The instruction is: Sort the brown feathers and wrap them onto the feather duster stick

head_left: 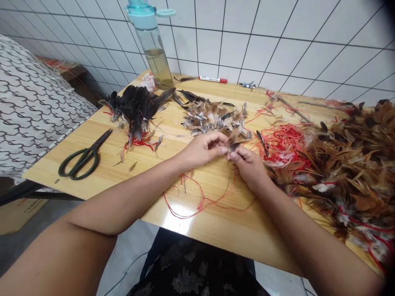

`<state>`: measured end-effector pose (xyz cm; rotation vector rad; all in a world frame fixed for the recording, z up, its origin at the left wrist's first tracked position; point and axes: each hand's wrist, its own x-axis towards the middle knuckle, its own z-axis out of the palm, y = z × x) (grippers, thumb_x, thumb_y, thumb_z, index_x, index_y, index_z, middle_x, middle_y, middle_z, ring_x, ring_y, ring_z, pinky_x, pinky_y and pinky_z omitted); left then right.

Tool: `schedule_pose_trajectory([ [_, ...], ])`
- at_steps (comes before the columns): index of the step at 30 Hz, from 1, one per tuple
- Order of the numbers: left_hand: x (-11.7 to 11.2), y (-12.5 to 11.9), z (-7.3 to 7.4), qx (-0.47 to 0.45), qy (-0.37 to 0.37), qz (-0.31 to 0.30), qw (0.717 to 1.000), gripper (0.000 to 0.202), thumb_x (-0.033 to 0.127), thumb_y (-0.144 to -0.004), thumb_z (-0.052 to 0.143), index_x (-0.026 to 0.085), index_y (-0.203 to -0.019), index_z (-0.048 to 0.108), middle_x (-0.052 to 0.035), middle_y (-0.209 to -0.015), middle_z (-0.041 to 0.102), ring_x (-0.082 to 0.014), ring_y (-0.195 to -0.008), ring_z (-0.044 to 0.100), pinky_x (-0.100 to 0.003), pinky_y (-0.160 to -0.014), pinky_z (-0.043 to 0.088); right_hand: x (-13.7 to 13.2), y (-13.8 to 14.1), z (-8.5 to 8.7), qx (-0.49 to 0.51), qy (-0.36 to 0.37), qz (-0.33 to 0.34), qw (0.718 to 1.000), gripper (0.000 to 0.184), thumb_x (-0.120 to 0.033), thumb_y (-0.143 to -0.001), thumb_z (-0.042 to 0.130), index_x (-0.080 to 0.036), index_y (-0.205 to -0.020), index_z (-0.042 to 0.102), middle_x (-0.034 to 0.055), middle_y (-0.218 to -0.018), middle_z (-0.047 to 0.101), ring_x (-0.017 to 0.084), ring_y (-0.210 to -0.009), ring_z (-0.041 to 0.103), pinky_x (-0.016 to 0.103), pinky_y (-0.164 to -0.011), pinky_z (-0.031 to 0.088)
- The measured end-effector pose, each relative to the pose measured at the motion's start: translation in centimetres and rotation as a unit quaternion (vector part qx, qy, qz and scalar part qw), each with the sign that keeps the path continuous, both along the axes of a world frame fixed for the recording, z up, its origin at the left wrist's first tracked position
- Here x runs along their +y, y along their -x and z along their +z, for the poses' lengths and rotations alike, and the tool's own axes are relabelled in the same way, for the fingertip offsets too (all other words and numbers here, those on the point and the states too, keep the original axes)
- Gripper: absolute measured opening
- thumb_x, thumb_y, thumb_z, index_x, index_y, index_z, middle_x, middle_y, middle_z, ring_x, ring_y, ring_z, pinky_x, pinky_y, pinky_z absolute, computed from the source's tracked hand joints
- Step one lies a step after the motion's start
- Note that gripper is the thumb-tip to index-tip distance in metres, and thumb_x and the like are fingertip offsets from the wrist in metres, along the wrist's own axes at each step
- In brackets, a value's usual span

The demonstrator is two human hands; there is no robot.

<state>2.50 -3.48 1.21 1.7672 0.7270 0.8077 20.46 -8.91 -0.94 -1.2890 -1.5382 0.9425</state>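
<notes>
My left hand (207,149) and my right hand (247,166) meet over the middle of the table, fingertips pinched on a small bunch of brown and black feathers (235,142). Red string (202,201) lies in loose loops below my hands, and a strand runs up toward my right fingers. Just beyond my left hand is a heap of loose brown and grey feathers (212,115). Nearest to my right hand on its far side lies a tangle of red strings (285,142). How the string meets the held feathers is hidden by my fingers.
Black scissors (84,158) lie at the left, near a bundle of black feathers (135,105). A water bottle (154,53) stands by the tiled wall, with a red marker (212,79) to its right. A big pile of tied brown feathers (352,160) covers the table's right side.
</notes>
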Motion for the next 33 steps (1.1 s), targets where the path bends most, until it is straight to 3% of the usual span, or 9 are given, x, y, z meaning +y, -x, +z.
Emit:
schedule_pose_trajectory([
  [2, 0.6, 0.4, 0.4, 0.035, -0.082, 0.061, 0.994, 0.015, 0.022, -0.083, 0.061, 0.015, -0.095, 0.066, -0.0039, -0.089, 0.064, -0.0142, -0.081, 0.058, -0.027, -0.075, 0.045, 0.1, -0.3, 0.0, 0.059, 0.024, -0.037, 0.997, 0.031, -0.047, -0.083, 0.062, -0.020, -0.069, 0.059, -0.0025, -0.061, 0.049, 0.011, -0.057, 0.042, 0.026, -0.057, 0.035],
  [5, 1.6, 0.6, 0.9, 0.125, -0.235, 0.116, 0.957, 0.014, 0.016, -0.084, 0.058, 0.016, -0.091, 0.070, -0.0040, -0.089, 0.063, -0.0155, -0.085, 0.057, -0.028, -0.078, 0.045, 0.5, -0.7, 0.1, 0.167, 0.056, -0.076, 0.981, 0.036, -0.055, -0.076, 0.069, -0.020, -0.072, 0.059, -0.0043, -0.058, 0.044, 0.009, -0.051, 0.035, 0.024, -0.050, 0.028],
  [9, 2.7, -0.1, 1.0, 0.249, -0.361, 0.045, 0.897, 0.020, 0.014, -0.087, 0.054, 0.018, -0.094, 0.073, -0.0052, -0.092, 0.062, -0.0184, -0.090, 0.055, -0.033, -0.084, 0.044, 1.0, -1.1, 0.1, 0.250, 0.073, -0.091, 0.961, 0.040, -0.056, -0.068, 0.075, -0.020, -0.075, 0.061, -0.0057, -0.055, 0.042, 0.007, -0.048, 0.031, 0.023, -0.046, 0.023],
  [12, 3.2, -1.1, 0.4, 0.339, -0.401, 0.017, 0.851, 0.022, 0.017, -0.089, 0.054, 0.020, -0.099, 0.074, -0.0067, -0.094, 0.062, -0.0221, -0.094, 0.053, -0.035, -0.084, 0.043, 1.1, -1.2, 0.1, 0.262, 0.072, -0.100, 0.957, 0.040, -0.056, -0.067, 0.076, -0.020, -0.074, 0.061, -0.0060, -0.055, 0.042, 0.007, -0.048, 0.031, 0.023, -0.046, 0.022],
  [14, 3.5, -1.7, -0.1, 0.368, -0.409, 0.023, 0.835, 0.025, 0.019, -0.090, 0.052, 0.020, -0.104, 0.072, -0.0076, -0.097, 0.062, -0.0236, -0.096, 0.052, -0.036, -0.084, 0.044, 1.1, -1.2, 0.0, 0.257, 0.066, -0.107, 0.958, 0.040, -0.056, -0.068, 0.075, -0.020, -0.074, 0.060, -0.0061, -0.055, 0.042, 0.007, -0.048, 0.031, 0.024, -0.045, 0.021],
  [19, 4.1, -2.4, -1.2, 0.350, -0.414, 0.066, 0.837, 0.025, 0.016, -0.090, 0.053, 0.017, -0.110, 0.067, -0.0091, -0.104, 0.062, -0.0237, -0.100, 0.052, -0.036, -0.090, 0.044, 1.1, -1.1, -0.3, 0.221, 0.044, -0.131, 0.965, 0.038, -0.055, -0.072, 0.071, -0.019, -0.073, 0.060, -0.0057, -0.055, 0.042, 0.008, -0.049, 0.032, 0.025, -0.047, 0.022],
  [23, 4.5, -2.5, -1.5, 0.343, -0.425, 0.068, 0.835, 0.020, 0.017, -0.091, 0.051, 0.017, -0.097, 0.069, -0.0091, -0.095, 0.061, -0.0233, -0.094, 0.053, -0.036, -0.085, 0.044, 1.1, -0.9, -0.4, 0.189, 0.026, -0.140, 0.972, 0.037, -0.056, -0.075, 0.067, -0.020, -0.072, 0.061, -0.0051, -0.055, 0.042, 0.009, -0.051, 0.035, 0.025, -0.050, 0.026],
  [30, 3.5, -1.5, 0.2, 0.251, -0.439, 0.076, 0.859, 0.018, 0.018, -0.093, 0.050, 0.016, -0.092, 0.067, -0.0084, -0.098, 0.065, -0.0206, -0.093, 0.054, -0.035, -0.087, 0.043, 1.1, -0.7, -0.8, 0.109, -0.005, -0.178, 0.978, 0.026, -0.044, -0.081, 0.060, -0.020, -0.071, 0.062, -0.0055, -0.053, 0.035, 0.011, -0.051, 0.031, 0.027, -0.051, 0.024],
  [33, 2.7, -1.1, 0.9, 0.249, -0.461, 0.051, 0.850, 0.019, 0.019, -0.095, 0.048, 0.016, -0.094, 0.066, -0.0070, -0.095, 0.067, -0.0199, -0.091, 0.054, -0.035, -0.086, 0.043, 1.1, -0.7, -0.7, 0.040, -0.018, -0.185, 0.982, 0.022, -0.036, -0.083, 0.056, -0.019, -0.070, 0.064, -0.0047, -0.053, 0.039, 0.011, -0.053, 0.034, 0.028, -0.053, 0.027],
])
